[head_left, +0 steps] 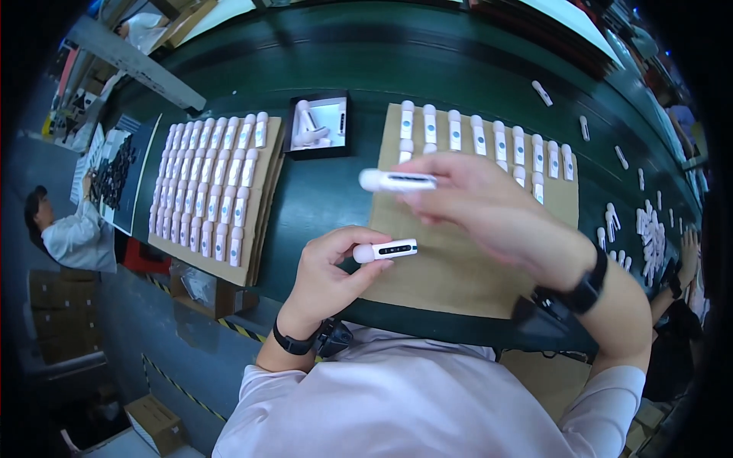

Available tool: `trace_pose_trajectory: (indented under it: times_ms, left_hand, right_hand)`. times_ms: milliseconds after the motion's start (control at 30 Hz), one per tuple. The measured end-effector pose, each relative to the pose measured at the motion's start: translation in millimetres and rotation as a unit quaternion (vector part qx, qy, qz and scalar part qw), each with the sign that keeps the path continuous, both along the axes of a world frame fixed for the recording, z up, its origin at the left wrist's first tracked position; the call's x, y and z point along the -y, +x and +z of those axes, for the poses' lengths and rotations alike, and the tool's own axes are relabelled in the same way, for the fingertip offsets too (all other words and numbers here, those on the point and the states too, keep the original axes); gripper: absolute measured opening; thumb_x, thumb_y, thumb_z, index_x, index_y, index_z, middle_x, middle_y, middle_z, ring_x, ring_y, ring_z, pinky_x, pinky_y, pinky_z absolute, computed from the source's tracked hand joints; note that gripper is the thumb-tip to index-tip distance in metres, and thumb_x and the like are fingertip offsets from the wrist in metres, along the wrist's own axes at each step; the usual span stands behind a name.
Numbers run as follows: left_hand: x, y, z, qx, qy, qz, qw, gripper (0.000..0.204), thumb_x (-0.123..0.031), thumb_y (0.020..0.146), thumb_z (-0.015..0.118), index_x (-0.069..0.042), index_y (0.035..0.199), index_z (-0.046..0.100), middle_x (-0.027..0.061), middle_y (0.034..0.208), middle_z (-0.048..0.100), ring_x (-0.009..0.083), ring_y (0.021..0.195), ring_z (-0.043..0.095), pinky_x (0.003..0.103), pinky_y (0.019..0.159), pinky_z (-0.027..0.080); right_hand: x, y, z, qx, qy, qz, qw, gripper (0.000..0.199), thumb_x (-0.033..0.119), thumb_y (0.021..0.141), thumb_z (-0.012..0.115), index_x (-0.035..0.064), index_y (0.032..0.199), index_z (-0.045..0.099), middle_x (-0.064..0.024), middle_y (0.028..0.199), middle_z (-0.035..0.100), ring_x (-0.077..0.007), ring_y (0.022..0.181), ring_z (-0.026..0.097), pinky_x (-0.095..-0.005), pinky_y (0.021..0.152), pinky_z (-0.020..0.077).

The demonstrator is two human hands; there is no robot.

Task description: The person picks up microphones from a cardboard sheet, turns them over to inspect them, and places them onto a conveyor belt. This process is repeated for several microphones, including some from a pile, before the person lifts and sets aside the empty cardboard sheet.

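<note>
A small white wand massager with a rounded pink head and a dark button strip (395,249) is pinched between the thumb and fingers of my left hand (328,269). Its head lies by my fingers and its body points right. Above and to the right, my right hand (481,195) grips a second wand massager (397,181) by its tail end, the head pointing left. Both are over a cardboard sheet (450,278). Rows of like wands (479,135) lie on the far part of that sheet, some hidden behind my right hand.
Left of me, stacked cardboard (256,221) carries full rows of wands (202,168). Between the sheets sits a black open box (347,141) with several wands inside. Loose wands (649,240) are piled on the green table (305,202) at right, near another person's hand (689,256). Another person (72,233) works at far left.
</note>
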State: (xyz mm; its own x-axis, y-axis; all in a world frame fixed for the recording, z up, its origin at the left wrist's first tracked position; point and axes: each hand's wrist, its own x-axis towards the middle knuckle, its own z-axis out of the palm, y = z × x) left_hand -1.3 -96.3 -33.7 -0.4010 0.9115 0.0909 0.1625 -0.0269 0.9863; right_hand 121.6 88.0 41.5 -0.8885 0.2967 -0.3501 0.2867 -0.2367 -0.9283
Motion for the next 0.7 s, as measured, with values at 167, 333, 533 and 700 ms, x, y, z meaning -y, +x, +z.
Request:
trace_pose_trajectory:
  times_ms: [167, 333, 533, 700]
  left_hand:
    - [8, -10, -1, 0.024, 0.017, 0.026, 0.999, 0.028, 0.002, 0.078, 0.073, 0.003, 0.105, 0.064, 0.0090, 0.099, 0.068, 0.0126, 0.090, 0.063, 0.026, 0.081, 0.050]
    - [7, -19, 2, 0.033, 0.041, 0.035, 0.998, 0.027, 0.003, 0.079, 0.072, 0.003, 0.105, 0.064, 0.0084, 0.100, 0.067, 0.0123, 0.092, 0.062, 0.025, 0.082, 0.050]
    - [-6, -13, -1, 0.018, 0.084, 0.040, 0.996, 0.028, 0.005, 0.080, 0.069, 0.004, 0.107, 0.063, 0.0092, 0.100, 0.066, 0.0134, 0.094, 0.062, 0.026, 0.083, 0.050]
    - [-23, 4, 6, 0.042, 0.108, -0.002, 0.993, 0.025, 0.006, 0.081, 0.067, 0.003, 0.105, 0.061, 0.0117, 0.101, 0.065, 0.0168, 0.096, 0.063, 0.028, 0.083, 0.050]
  right_hand:
    - [-20, -81, -20, -0.007, 0.029, 0.025, 0.999, 0.042, 0.010, 0.090, 0.061, -0.0027, 0.128, 0.051, -0.0067, 0.102, 0.061, -0.0099, 0.087, 0.057, -0.0218, 0.075, 0.0463]
    - [-23, -79, -28, -0.026, 0.162, -0.019, 0.986, 0.041, 0.012, 0.090, 0.060, -0.0031, 0.127, 0.050, -0.0088, 0.115, 0.059, -0.0105, 0.099, 0.057, -0.0226, 0.081, 0.0462]
    - [8, 3, -19, -0.004, 0.116, 0.031, 0.993, 0.035, 0.005, 0.089, 0.062, 0.0003, 0.123, 0.053, -0.0065, 0.114, 0.059, -0.0100, 0.098, 0.056, -0.0246, 0.084, 0.0455]
    - [28, 40, -29, -0.053, 0.210, -0.011, 0.976, 0.033, 0.000, 0.084, 0.067, 0.0024, 0.116, 0.058, -0.0061, 0.107, 0.061, -0.0126, 0.093, 0.058, -0.0265, 0.081, 0.0470]
